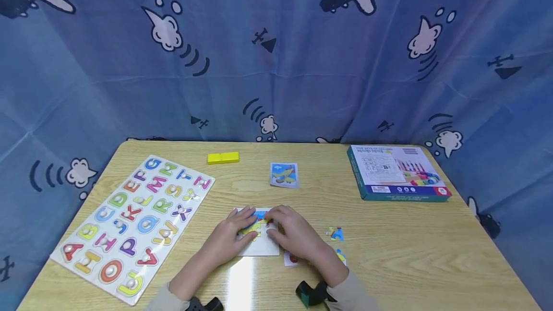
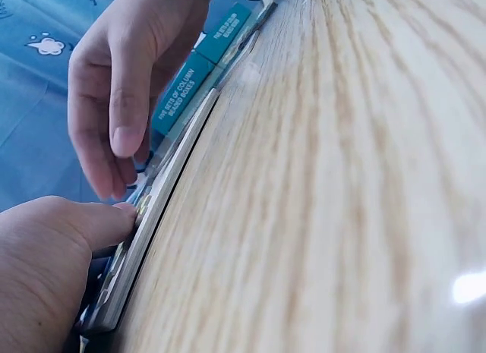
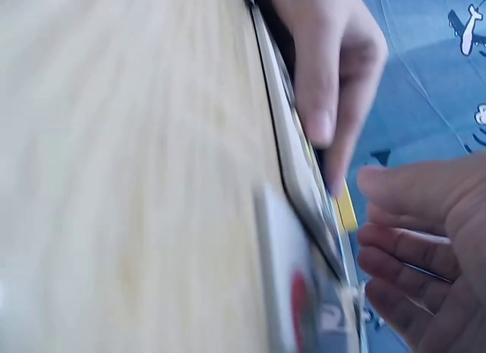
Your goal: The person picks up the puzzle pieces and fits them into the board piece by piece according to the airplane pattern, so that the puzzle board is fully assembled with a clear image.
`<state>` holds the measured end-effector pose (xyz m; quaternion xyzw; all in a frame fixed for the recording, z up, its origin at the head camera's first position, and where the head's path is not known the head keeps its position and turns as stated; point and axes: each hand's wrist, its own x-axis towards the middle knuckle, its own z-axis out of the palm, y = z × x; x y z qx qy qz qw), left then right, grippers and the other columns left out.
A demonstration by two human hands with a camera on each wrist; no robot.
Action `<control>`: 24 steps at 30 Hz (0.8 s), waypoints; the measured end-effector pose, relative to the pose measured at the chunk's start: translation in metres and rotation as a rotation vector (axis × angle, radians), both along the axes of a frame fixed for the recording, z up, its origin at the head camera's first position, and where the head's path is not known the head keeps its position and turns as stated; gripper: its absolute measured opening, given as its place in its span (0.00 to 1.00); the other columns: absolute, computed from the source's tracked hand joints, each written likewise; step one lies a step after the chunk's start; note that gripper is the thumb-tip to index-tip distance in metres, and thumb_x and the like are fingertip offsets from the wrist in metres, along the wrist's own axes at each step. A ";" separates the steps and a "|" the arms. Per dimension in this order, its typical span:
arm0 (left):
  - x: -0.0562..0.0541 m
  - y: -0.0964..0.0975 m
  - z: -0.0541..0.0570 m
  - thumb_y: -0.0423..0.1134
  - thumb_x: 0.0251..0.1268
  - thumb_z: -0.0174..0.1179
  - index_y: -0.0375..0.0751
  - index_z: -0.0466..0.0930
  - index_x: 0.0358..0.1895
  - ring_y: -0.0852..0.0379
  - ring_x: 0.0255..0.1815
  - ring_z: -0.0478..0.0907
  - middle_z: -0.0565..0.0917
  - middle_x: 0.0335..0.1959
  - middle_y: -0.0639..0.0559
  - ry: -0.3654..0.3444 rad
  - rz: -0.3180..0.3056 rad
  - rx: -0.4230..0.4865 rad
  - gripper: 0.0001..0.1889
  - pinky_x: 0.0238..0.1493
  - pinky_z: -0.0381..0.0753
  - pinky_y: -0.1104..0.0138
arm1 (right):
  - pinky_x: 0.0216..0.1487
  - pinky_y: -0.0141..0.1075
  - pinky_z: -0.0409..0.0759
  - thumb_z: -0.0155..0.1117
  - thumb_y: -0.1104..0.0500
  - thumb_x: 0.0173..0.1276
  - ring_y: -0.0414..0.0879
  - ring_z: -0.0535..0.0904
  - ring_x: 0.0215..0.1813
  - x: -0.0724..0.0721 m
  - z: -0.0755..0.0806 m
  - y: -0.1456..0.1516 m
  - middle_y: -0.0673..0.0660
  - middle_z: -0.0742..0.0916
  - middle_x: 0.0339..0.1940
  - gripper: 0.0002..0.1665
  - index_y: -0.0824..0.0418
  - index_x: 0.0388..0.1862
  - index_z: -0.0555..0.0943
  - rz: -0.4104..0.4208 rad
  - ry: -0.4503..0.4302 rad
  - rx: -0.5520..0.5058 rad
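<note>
A small white puzzle board (image 1: 263,249) lies on the table, with blue and yellow pieces in its recess. My left hand (image 1: 231,236) rests on the board's left side, its fingers extended over the pieces and the thumb pressing near the lower edge. Over the right side is my right hand (image 1: 295,234), its fingertips close to the board's upper right. The right wrist view shows the right hand's thumb and fingers (image 3: 406,254) apart and slightly bent, with nothing between them. Part of the picture is hidden beneath both hands.
Loose puzzle pieces (image 1: 336,233) lie to the right, and a small card (image 1: 290,259) sits partly under the right hand. Behind the board are a plane picture card (image 1: 284,175) and a yellow box (image 1: 222,158). A letter board (image 1: 112,220) lies left; a boxed set (image 1: 397,172) lies right.
</note>
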<state>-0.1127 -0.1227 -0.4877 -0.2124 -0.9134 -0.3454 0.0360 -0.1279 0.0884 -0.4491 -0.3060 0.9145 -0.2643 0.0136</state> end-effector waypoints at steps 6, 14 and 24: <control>0.000 0.001 0.001 0.47 0.62 0.61 0.40 0.76 0.60 0.55 0.70 0.64 0.72 0.66 0.51 -0.014 0.001 0.002 0.25 0.75 0.56 0.57 | 0.59 0.45 0.79 0.66 0.57 0.63 0.49 0.76 0.59 -0.001 0.003 0.026 0.52 0.82 0.53 0.20 0.60 0.54 0.80 -0.082 -0.022 -0.014; 0.001 0.001 0.003 0.48 0.63 0.61 0.39 0.75 0.60 0.55 0.71 0.63 0.71 0.67 0.51 -0.026 0.005 0.002 0.25 0.75 0.54 0.58 | 0.61 0.48 0.77 0.68 0.56 0.61 0.51 0.77 0.59 0.006 0.005 0.067 0.54 0.82 0.54 0.23 0.60 0.55 0.79 -0.177 -0.048 -0.011; 0.002 0.001 0.003 0.47 0.63 0.61 0.40 0.75 0.60 0.55 0.71 0.63 0.70 0.67 0.52 -0.039 0.010 0.009 0.25 0.75 0.53 0.58 | 0.53 0.46 0.81 0.71 0.60 0.57 0.48 0.80 0.52 0.013 0.003 0.113 0.53 0.83 0.50 0.25 0.61 0.55 0.79 -0.226 0.011 -0.008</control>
